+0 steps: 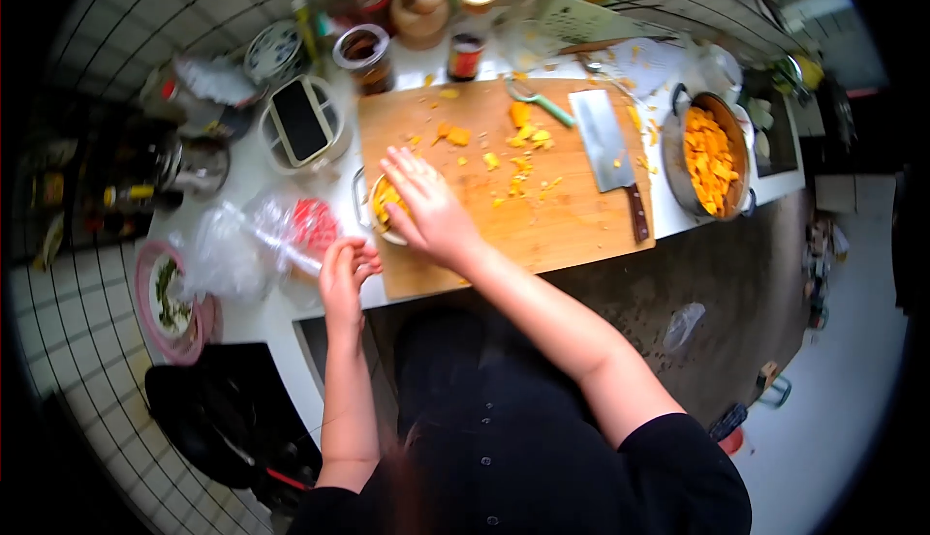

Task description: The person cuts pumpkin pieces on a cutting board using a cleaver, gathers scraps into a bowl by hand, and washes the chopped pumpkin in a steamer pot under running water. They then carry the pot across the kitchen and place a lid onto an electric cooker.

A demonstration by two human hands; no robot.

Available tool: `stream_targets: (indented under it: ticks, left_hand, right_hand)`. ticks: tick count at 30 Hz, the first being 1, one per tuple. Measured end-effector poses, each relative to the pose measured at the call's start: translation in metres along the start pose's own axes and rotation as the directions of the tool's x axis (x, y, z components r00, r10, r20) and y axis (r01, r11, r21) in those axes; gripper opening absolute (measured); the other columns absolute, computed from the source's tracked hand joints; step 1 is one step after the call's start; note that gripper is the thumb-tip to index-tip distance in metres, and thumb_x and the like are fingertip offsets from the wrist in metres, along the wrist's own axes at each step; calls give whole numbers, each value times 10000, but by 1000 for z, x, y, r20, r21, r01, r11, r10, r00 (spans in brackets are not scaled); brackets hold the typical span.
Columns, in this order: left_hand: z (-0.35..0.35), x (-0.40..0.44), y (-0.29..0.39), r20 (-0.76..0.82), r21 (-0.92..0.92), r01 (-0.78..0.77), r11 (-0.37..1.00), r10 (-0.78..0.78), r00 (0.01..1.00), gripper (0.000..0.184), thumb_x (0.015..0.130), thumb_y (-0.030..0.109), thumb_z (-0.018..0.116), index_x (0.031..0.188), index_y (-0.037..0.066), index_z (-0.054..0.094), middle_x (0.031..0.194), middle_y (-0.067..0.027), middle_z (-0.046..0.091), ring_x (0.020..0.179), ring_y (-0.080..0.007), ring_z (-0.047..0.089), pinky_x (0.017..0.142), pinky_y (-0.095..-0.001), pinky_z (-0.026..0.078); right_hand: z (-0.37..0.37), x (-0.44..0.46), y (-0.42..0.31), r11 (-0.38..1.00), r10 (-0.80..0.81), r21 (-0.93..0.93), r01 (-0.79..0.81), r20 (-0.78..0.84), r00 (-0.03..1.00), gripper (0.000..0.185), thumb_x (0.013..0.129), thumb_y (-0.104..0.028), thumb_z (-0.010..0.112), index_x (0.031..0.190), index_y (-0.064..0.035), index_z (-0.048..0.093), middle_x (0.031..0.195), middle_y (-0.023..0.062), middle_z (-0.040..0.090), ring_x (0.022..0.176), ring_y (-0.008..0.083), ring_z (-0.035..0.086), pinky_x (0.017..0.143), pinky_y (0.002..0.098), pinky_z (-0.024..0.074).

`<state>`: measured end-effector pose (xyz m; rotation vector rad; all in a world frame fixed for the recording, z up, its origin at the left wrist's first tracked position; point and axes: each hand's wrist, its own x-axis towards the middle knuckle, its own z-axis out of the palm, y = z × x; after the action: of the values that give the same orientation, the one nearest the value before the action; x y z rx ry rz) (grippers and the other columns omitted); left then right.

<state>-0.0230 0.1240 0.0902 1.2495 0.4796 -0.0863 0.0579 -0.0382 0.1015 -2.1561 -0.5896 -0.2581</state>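
Observation:
My right hand (431,211) lies over a small bowl (387,235) at the left side of the wooden cutting board (542,235). Its fingers are stretched out, and they partly hide the orange pieces (384,196) in the bowl. Whether the palm touches them I cannot tell. My left hand (346,278) hovers by the board's left edge with loosely bent fingers and nothing visible in it, beside a clear plastic bag with red print (312,225). Orange scraps (523,162) are scattered over the board. A cleaver (603,143) and a green-handled peeler (552,109) lie there too.
A pot (678,172) of orange chunks stands right of the board. Behind it are jars (465,56) and a wooden mortar (419,17). To the left, a phone (300,121) rests on a plastic container, and a pink basket (160,327) holds greens.

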Motion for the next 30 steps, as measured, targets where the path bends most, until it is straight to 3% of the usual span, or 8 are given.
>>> stream_targets:
  ticks: [4, 10, 15, 22, 26, 27, 28, 30]
  left_hand:
    - [19, -5, 5, 44, 64, -13, 998, 10, 999, 231, 961, 180, 388, 998, -1, 527, 832, -87, 583, 705, -125, 554, 660, -259, 491]
    - [108, -23, -5, 216, 220, -102, 970, 53, 975, 232, 951, 181, 379, 954, 9, 535, 729, -48, 552, 553, -69, 430, 523, -196, 372]
    - [232, -71, -45, 433, 276, -65, 959, -64, 899, 232, 940, 204, 409, 895, 39, 567, 615, 31, 409, 504, -45, 321, 455, -195, 265]
    - [437, -190, -130, 719, 381, -96, 920, -230, 656, 234, 928, 228, 413, 846, 89, 582, 596, 83, 358, 507, -33, 312, 451, -189, 259]
    - [519, -232, -153, 854, 358, -35, 933, -312, 415, 247, 948, 239, 394, 888, 67, 560, 593, 87, 335, 515, -29, 294, 462, -186, 240]
    - [533, -235, -160, 862, 361, -56, 931, -310, 402, 252, 949, 243, 388, 886, 69, 559, 593, 88, 326, 516, -27, 286, 462, -189, 236]
    - [547, -237, -159, 856, 378, -67, 923, -322, 404, 258, 949, 248, 383, 882, 70, 558, 595, 86, 324, 518, -29, 283, 463, -189, 238]
    - [569, -232, -161, 845, 379, -33, 925, -332, 419, 240, 943, 230, 392, 864, 75, 557, 595, 80, 361, 519, -28, 317, 463, -179, 265]
  right_hand:
    - [-70, -8, -4, 965, 113, 254, -60, -201, 973, 320, 883, -102, 493, 1171, 31, 528, 1172, 215, 552, 1134, 333, 511, 951, 369, 404]
    - [-240, -110, 29, 915, 399, 246, -321, -428, 811, 162, 887, -79, 501, 946, 36, 597, 847, 107, 632, 787, 169, 614, 739, 272, 478]
    - [-366, -308, 58, 761, 643, 505, -407, -671, 370, 181, 943, -145, 462, 901, 6, 552, 827, 61, 583, 735, 123, 582, 691, 264, 509]
    - [-470, -634, 39, 698, 438, 532, -479, -847, -302, 189, 916, -182, 461, 941, -23, 561, 777, 4, 513, 634, 74, 454, 573, 201, 402]
    - [-482, -721, 11, 810, 353, 477, -341, -861, -366, 247, 963, -240, 426, 762, -98, 452, 654, -43, 321, 538, 42, 273, 487, 196, 258]
    - [-480, -758, 23, 791, 354, 501, -352, -843, -405, 264, 962, -248, 431, 748, -95, 450, 666, -37, 361, 549, 37, 315, 494, 190, 267]
    - [-502, -678, -13, 540, 168, 417, -731, -905, -392, 271, 825, -146, 421, 569, -68, 462, 533, 60, 467, 516, 189, 441, 545, 322, 403]
    - [-511, -680, 2, 610, 222, 479, -631, -868, -444, 293, 846, -151, 413, 577, -58, 480, 530, 54, 459, 523, 183, 437, 551, 322, 400]
